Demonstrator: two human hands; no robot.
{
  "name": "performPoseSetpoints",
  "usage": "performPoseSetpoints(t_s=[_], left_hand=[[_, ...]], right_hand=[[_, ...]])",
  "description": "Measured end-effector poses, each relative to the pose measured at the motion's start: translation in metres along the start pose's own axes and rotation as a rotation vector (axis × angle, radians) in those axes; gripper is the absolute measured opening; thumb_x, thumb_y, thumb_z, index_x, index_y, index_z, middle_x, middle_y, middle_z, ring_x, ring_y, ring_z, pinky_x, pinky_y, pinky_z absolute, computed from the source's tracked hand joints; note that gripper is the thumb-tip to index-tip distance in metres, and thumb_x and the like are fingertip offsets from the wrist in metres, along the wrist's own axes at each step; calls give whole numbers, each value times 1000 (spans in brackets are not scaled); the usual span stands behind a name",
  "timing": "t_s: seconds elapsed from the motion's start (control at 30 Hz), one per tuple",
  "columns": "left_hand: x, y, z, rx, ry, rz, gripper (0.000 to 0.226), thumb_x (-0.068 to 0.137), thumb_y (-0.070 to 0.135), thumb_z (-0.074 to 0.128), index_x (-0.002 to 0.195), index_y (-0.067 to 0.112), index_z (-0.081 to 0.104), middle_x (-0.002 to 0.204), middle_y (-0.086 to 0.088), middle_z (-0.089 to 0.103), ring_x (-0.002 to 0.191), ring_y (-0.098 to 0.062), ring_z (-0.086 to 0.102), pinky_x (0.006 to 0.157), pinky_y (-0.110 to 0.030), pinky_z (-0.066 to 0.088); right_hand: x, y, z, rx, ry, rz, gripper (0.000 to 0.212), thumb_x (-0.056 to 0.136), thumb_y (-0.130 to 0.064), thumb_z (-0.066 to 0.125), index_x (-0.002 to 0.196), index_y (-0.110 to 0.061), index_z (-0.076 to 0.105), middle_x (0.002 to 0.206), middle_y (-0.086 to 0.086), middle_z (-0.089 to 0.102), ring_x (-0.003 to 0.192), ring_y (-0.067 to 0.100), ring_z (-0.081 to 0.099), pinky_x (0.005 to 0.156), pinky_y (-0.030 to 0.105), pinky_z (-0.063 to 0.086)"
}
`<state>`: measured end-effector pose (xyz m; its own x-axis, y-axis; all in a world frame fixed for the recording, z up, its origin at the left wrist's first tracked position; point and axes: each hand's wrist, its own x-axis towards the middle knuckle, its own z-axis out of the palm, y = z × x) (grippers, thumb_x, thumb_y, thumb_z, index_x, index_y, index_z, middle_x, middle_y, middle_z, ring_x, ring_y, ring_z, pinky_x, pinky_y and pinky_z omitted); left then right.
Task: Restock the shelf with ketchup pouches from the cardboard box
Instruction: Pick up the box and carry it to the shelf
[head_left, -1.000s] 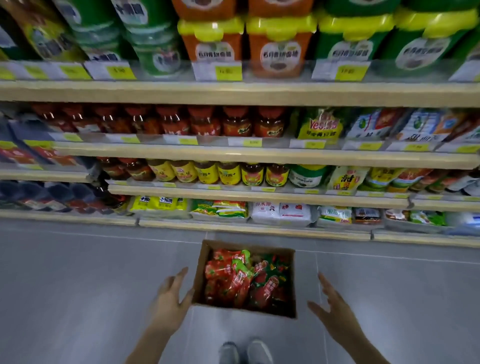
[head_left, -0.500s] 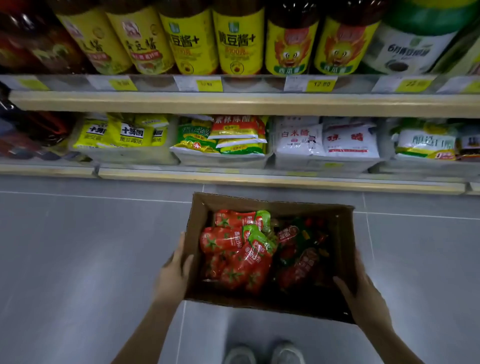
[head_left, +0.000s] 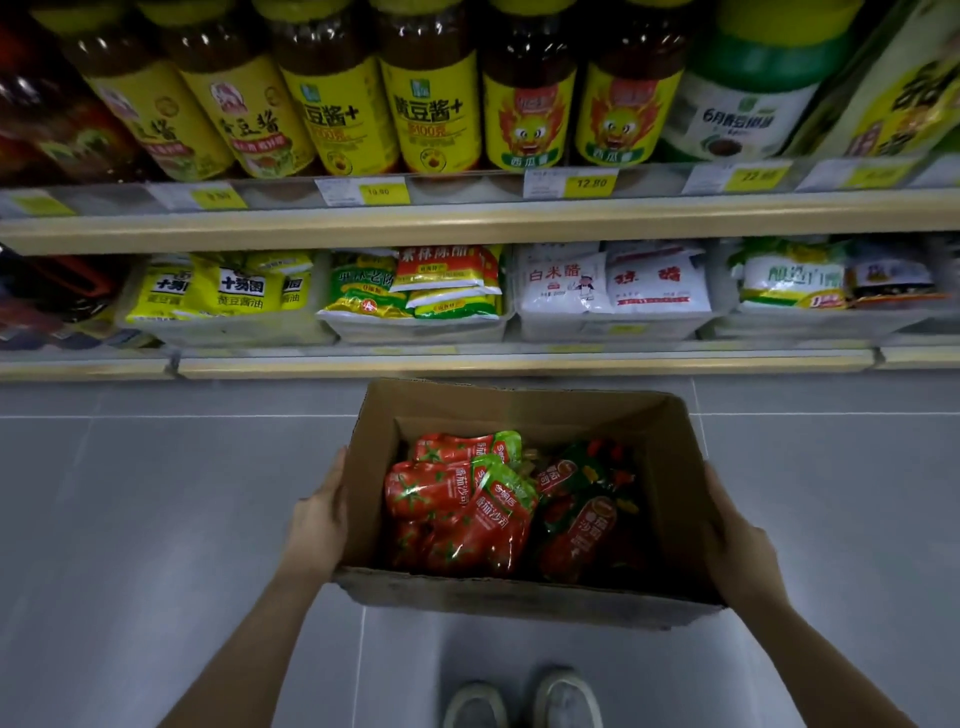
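Observation:
An open cardboard box (head_left: 670, 467) sits low in front of me, above the grey floor. Inside lie several red and green ketchup pouches (head_left: 462, 509), with darker pouches (head_left: 587, 519) on the right. My left hand (head_left: 317, 519) holds the box's left wall, thumb lying up along it. My right hand (head_left: 737, 540) holds the right wall the same way. The fingers of both hands are hidden behind the box. The bottom shelf (head_left: 519, 364) runs just beyond the box's far rim.
Bins of yellow, green and white sauce pouches (head_left: 447, 286) fill the bottom shelf. Yellow-labelled jars (head_left: 431, 104) line the shelf above, behind price tags. Grey tiled floor (head_left: 156, 519) spreads to both sides. My shoes (head_left: 519, 701) stand just behind the box.
My hands went from hovering apart to closing on the box's two sides. The view dropped lower and nearer, so the box and bottom shelf look larger.

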<state>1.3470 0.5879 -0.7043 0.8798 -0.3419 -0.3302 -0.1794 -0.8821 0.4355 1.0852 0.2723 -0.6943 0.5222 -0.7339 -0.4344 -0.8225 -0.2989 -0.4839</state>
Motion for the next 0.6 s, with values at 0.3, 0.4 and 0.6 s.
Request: performPoseSetpoints(t_s=[0.3,0.4,0.6], left_hand=[[-84,76,-86,110,-101,46,51,98,14,36,147,23,23,108,-26,64,91,-46,59,77,-43,45],[-121,116,-116,132,-121,84,52,98,16,35,147,28,20,103,-27,64,88,-45,60,73,-42,45],[-189,196,-129,160,-131,189,53,98,15,36,147,28,20,96,-26,67,82,-45,62,66,-39,43]], right_hand=[[-110,-2,-105,52,-97,162,63,96,-7,31,145,-40,8,125,22,52,99,38,56,85,40,49],[-152,2,-155,67,-89,192,60,97,-11,30,145,-40,8,127,22,50,104,38,55,88,42,48],[-208,45,-246,160,-12,265,43,99,-29,27,142,-33,28,138,17,46,112,34,51,99,45,41]])
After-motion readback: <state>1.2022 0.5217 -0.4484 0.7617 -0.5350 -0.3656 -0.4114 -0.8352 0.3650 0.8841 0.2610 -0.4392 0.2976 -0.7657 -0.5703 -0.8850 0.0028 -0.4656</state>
